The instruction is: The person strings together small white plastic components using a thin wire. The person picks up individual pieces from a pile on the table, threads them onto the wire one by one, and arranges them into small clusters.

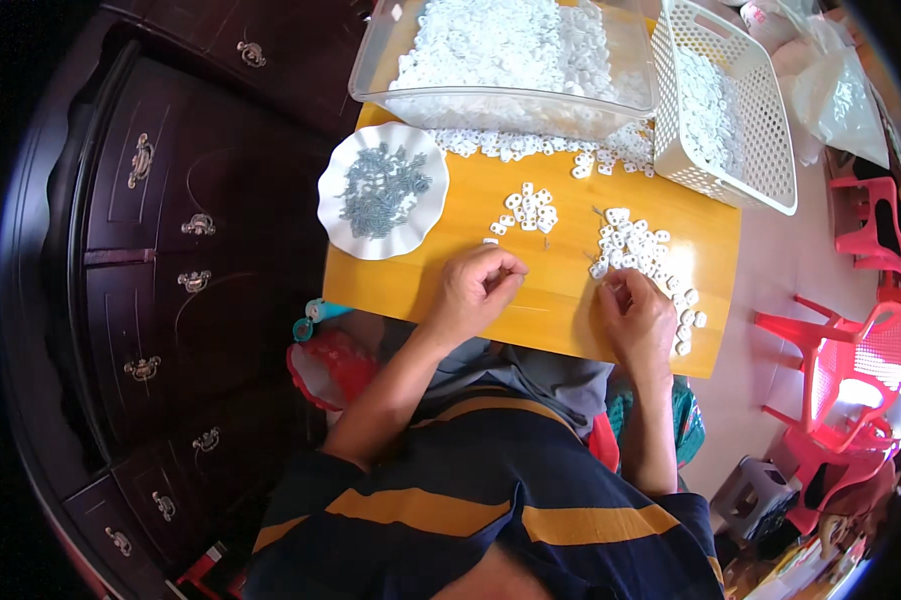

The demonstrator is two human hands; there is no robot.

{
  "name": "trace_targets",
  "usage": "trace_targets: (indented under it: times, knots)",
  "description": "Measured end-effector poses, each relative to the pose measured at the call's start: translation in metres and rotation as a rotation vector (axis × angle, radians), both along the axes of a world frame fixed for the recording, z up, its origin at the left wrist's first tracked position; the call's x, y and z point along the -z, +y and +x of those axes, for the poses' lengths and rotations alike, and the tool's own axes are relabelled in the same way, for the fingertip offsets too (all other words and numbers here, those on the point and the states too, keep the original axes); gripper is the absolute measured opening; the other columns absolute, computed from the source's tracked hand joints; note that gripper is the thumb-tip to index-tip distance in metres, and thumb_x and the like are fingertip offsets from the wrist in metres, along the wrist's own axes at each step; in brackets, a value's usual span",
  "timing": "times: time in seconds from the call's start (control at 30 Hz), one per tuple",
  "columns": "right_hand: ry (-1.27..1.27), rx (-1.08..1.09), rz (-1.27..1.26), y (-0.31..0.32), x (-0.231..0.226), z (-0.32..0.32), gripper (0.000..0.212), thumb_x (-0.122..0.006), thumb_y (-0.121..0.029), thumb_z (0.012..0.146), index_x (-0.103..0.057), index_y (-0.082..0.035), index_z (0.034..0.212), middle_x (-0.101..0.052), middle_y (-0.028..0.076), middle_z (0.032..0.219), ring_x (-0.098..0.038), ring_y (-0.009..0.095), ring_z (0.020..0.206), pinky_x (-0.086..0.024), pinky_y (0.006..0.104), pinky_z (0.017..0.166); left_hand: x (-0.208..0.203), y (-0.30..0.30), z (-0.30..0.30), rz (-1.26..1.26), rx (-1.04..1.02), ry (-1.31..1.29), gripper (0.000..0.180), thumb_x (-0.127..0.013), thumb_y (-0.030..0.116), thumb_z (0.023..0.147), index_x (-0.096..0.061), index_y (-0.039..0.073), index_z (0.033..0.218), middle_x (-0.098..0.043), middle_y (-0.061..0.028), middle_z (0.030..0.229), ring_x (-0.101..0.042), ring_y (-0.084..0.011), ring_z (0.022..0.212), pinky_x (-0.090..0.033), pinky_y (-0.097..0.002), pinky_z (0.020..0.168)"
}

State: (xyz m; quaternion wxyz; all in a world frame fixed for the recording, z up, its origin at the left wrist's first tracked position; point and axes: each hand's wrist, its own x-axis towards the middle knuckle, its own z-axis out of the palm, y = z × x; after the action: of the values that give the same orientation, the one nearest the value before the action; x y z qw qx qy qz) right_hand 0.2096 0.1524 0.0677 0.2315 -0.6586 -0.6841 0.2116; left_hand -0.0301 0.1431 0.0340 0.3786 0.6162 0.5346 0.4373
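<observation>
My left hand [479,291] hovers over the wooden table with thumb and fingers curled together; whatever they hold, if anything, is too small to make out. At the near edge of a loose pile of small white plastic pieces with holes [633,244], my right hand [639,316] is closed in a pinch, its fingertips hiding what is between them. A smaller cluster of the same white pieces [533,208] lies farther off between the hands, with a tiny metal pin or screw [547,243] beside it. Many grey metal pins or screws [385,190] fill a scalloped white plate [335,222] at left.
A clear plastic bin [511,108] heaped with white pieces stands at the table's [391,290] far side. Beside it is a white perforated basket [777,160] holding more. Dark drawers [211,300] rise at left; red chairs [833,355] stand on the right.
</observation>
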Motion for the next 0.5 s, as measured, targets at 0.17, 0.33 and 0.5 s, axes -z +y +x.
trace_targets:
  times: [0.17,0.33,0.5]
  knots:
    - [-0.035,0.01,0.024,-0.006,0.004,-0.006,0.007,-0.067,-0.015,0.083,-0.066,-0.008,0.085,-0.067,0.01,0.075,-0.066,0.031,0.065,-0.051,0.042,0.059,0.007,-0.008,-0.003,-0.014,0.023,-0.085,0.011,-0.068,-0.004,0.085,-0.065,0.0,0.094,-0.059,-0.0013,0.071,-0.052,-0.0055,0.057,-0.041,-0.0246,0.052]
    - [0.044,0.024,0.089,-0.014,-0.005,-0.01,0.006,-0.067,-0.012,0.087,-0.064,-0.006,0.088,-0.066,0.012,0.078,-0.066,0.03,0.066,-0.051,0.0404,0.06,0.004,-0.015,-0.005,-0.042,0.013,-0.144,0.011,-0.067,-0.003,0.087,-0.065,0.0,0.098,-0.062,0.0006,0.075,-0.052,-0.0023,0.06,-0.043,-0.0207,0.055]
    - [0.332,0.06,0.081,-0.021,-0.019,-0.017,0.008,-0.063,-0.008,0.096,-0.059,-0.003,0.092,-0.061,0.008,0.081,-0.057,0.016,0.064,-0.045,0.0297,0.058,-0.006,-0.03,0.0,-0.155,0.032,-0.219,0.014,-0.067,0.001,0.091,-0.064,0.0,0.105,-0.063,0.0035,0.081,-0.054,-0.0001,0.069,-0.045,-0.0185,0.061]
